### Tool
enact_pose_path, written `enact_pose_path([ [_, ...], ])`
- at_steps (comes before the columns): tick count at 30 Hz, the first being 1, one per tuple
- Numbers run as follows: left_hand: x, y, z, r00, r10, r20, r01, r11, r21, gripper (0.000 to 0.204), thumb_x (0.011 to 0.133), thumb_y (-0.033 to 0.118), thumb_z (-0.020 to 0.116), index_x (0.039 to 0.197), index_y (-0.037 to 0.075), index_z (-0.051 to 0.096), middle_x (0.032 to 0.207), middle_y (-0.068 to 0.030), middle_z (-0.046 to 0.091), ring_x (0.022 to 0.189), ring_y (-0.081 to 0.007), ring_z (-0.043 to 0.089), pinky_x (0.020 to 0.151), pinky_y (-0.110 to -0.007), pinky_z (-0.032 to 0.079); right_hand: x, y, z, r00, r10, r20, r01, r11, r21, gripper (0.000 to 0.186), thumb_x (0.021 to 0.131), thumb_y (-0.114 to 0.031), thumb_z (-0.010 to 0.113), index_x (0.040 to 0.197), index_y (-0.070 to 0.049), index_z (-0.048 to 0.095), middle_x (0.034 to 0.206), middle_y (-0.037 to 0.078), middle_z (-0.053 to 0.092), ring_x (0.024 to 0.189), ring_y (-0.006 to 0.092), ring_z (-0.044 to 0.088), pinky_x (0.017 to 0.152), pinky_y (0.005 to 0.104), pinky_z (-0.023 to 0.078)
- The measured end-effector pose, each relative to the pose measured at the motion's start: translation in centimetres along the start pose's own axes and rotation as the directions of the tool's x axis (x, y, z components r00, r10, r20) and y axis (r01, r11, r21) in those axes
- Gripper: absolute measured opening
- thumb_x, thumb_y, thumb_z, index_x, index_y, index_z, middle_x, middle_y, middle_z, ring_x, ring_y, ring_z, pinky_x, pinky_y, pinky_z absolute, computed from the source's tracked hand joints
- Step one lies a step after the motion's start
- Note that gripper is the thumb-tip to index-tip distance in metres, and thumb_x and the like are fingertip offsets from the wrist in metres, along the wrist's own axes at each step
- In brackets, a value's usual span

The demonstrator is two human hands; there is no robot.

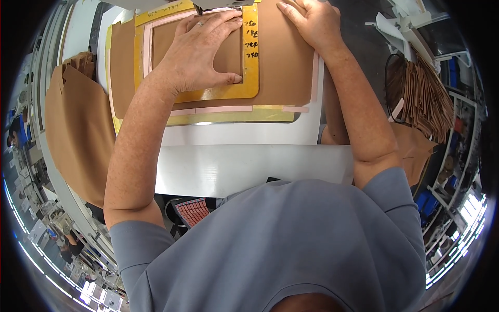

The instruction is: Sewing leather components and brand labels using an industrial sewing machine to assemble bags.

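My left hand (208, 49) lies with fingers apart over the brown fabric (228, 60) inside a yellow rectangular template (251, 70) with pink inner strips. Its fingertips reach the template’s right bar, near a metal machine part (218, 4) at the top edge, and its thumb rests low by the inner right corner. My right hand (309, 26) is closed at the upper right edge of the larger brown piece (286, 78), thumb lying on top of it; the fingertips are partly hidden. Pink and yellow strips (223, 117) border the piece beneath.
A white work surface (249, 164) lies nearer me. Loose brown pieces hang at left (78, 130); a fanned stack of brown pieces (421, 99) is at right. A red patterned item (192, 210) shows below the surface. Racks, machines and distant people line the rim.
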State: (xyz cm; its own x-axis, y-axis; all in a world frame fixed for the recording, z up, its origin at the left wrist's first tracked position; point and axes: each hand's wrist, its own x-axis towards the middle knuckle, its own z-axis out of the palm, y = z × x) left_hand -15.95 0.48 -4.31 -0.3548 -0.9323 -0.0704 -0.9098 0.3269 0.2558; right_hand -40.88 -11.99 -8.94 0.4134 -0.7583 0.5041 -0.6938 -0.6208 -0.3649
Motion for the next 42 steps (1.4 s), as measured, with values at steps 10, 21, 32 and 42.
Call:
enact_pose_path([
  [10, -0.1, 0.1, -0.1, 0.999, 0.034, 0.004, -0.034, 0.999, 0.014, 0.111, 0.065, 0.046, 0.087, 0.16, 0.016, 0.039, 0.165, -0.003, 0.037, 0.152, -0.0236, 0.036, 0.127, -0.055, 0.016, -1.9, 1.6, -1.0, 0.992, 0.076, 0.102, -0.059, 0.986, -0.157, 0.045, 0.083, -0.054, 0.078, 0.078, -0.01, 0.073, 0.08, 0.001, 0.067, 0.084, 0.0228, 0.062, 0.081, 0.0445, 0.045],
  [21, -0.2, 1.1, -1.1, 0.998, 0.013, 0.06, -0.019, 0.995, 0.101, 0.105, 0.072, 0.05, 0.086, 0.157, 0.008, 0.042, 0.16, -0.0063, 0.038, 0.151, -0.0254, 0.033, 0.126, -0.051, 0.022, -2.3, 1.6, -0.5, 0.989, 0.118, 0.093, -0.107, 0.987, -0.121, 0.041, 0.082, -0.052, 0.079, 0.079, -0.011, 0.075, 0.086, -0.001, 0.069, 0.086, 0.0231, 0.061, 0.084, 0.0457, 0.042],
  [32, 0.6, 1.8, -1.7, 0.996, 0.064, 0.059, -0.066, 0.997, 0.039, 0.104, 0.067, 0.039, 0.085, 0.154, 0.001, 0.041, 0.16, -0.0101, 0.037, 0.149, -0.0308, 0.034, 0.122, -0.054, 0.023, -2.6, 2.1, -0.6, 0.99, 0.133, -0.044, -0.129, 0.987, 0.094, 0.031, 0.075, -0.041, 0.085, 0.083, -0.018, 0.066, 0.091, 0.003, 0.067, 0.091, 0.0277, 0.063, 0.082, 0.0476, 0.044],
  [42, 0.3, 1.1, -1.0, 0.987, 0.133, 0.086, -0.141, 0.986, 0.09, 0.109, 0.069, 0.043, 0.081, 0.156, -0.004, 0.036, 0.164, -0.015, 0.032, 0.153, -0.0339, 0.027, 0.125, -0.054, 0.017, -2.9, 12.3, -10.3, 0.953, 0.272, -0.136, -0.288, 0.951, -0.114, 0.039, 0.087, -0.026, 0.077, 0.12, -0.008, 0.066, 0.119, 0.012, 0.071, 0.113, 0.0345, 0.064, 0.098, 0.0474, 0.049],
])
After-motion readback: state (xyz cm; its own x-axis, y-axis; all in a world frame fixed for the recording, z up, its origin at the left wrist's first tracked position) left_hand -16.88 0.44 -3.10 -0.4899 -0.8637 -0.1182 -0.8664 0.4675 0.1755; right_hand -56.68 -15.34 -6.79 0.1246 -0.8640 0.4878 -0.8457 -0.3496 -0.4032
